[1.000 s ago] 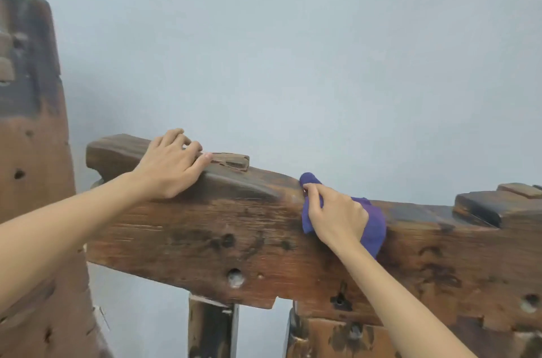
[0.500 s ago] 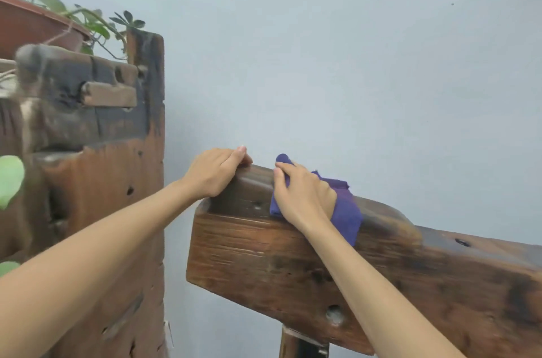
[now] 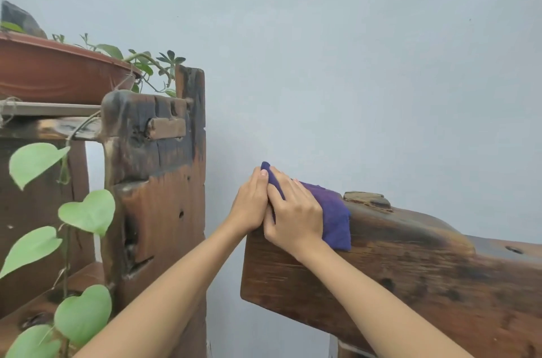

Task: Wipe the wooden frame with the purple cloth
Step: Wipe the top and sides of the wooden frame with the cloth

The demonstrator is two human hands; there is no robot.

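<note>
At the far left a terracotta planter (image 3: 58, 76) sat high on a shelf (image 3: 50, 109), with a trailing vine (image 3: 85, 212) of heart-shaped leaves hanging down in front of dark old timber. Just right of it stood a weathered wooden post (image 3: 164, 181), upright, blackened near the top and fitted with a small peg across its joint. A strip of pale wall (image 3: 322, 64) separated that post from the wooden frame (image 3: 410, 278), whose thick beam ran away to the right with its rounded end nearest me. My left hand (image 3: 249, 205) rested on that end, its fingers (image 3: 258, 184) pressed together and laid flat along the top corner, touching the side of my right hand. My right hand (image 3: 293, 217) lay palm-down on the purple cloth (image 3: 334, 219), fingers slightly spread and pressing it against the top edge of the beam; the cloth's tip poked out above both hands and the rest draped over the beam's front face. I could not quite tell whether my thumb was tucked under a fold. Just right of the cloth a small wooden block (image 3: 366, 200) sat on top of the beam.
</note>
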